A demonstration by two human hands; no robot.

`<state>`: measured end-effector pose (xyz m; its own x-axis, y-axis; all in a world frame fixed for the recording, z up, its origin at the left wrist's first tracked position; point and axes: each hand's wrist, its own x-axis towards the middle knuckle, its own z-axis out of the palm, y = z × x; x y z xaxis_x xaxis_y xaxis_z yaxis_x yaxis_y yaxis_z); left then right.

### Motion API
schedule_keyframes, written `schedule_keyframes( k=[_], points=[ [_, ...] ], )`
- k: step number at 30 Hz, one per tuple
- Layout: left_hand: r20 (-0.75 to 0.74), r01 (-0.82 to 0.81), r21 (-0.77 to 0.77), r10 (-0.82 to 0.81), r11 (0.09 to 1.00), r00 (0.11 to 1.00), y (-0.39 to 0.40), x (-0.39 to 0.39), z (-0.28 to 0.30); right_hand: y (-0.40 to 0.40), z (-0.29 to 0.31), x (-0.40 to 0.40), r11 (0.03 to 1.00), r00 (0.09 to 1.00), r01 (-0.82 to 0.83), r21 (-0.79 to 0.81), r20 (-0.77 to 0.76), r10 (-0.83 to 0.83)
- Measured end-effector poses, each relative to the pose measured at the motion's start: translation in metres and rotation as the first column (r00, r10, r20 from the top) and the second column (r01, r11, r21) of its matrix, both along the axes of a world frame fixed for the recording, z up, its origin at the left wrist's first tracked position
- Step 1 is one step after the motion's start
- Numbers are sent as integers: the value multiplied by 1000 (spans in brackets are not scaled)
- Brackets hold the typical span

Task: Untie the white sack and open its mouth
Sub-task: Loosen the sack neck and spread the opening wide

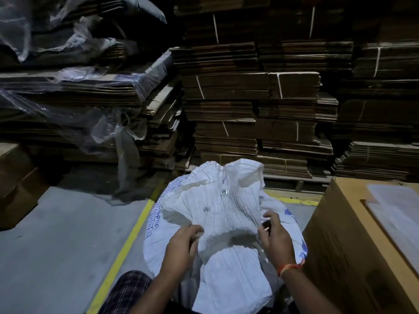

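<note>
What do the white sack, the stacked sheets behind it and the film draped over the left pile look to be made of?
White sack: probably woven plastic, matte, finely ribbed and crinkled, with blue print and metal-looking eyelets.
Stacked sheets: brown corrugated cardboard, flattened, layered edges showing, bundled with pale straps.
Film: thin clear plastic, glossy, wrinkled and see-through.

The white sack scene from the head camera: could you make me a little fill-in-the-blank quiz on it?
1. Both hands, the left hand and right hand, grip the gathered neck of the ____ sack.
2. The line painted on the floor left of the sack is ____.
3. Behind the sack stand stacks of flattened ____.
4. The thread band sits on the ____ wrist.

Missing words: white; yellow; cardboard; right
</note>
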<state>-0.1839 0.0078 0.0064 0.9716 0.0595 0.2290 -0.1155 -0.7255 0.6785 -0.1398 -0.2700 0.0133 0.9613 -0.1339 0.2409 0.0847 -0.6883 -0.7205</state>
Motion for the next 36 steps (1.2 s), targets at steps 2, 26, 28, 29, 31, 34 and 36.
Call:
schedule_keyframes(
  k=[2,26,28,29,31,34,36],
  points=[
    [15,-27,-21,28,999,1000,3,3,-3,-6,-1,6,979,991,-122,-166,39,130],
    [-99,-20,193,40,981,994,2,-62,-18,-77,-16,-33,946,976,-217,-239,-71,206],
    [-193,44,263,8,964,981,-1,-63,-23,-78,-16,-35,929,971,-232,-288,-132,201],
    [-257,87,304,-6,949,966,-2,-65,-24,-77,-16,-35,918,962,-252,-307,-184,203],
    [-388,179,378,-20,908,921,-7,-67,-26,-75,-16,-34,872,929,-323,-368,-298,218],
    [-450,208,425,6,881,893,-14,-67,-26,-69,-19,-31,809,880,-404,-426,-423,216],
    [-429,178,435,29,883,903,-17,-64,-27,-66,-20,-28,794,875,-406,-452,-443,195]
  ],
)
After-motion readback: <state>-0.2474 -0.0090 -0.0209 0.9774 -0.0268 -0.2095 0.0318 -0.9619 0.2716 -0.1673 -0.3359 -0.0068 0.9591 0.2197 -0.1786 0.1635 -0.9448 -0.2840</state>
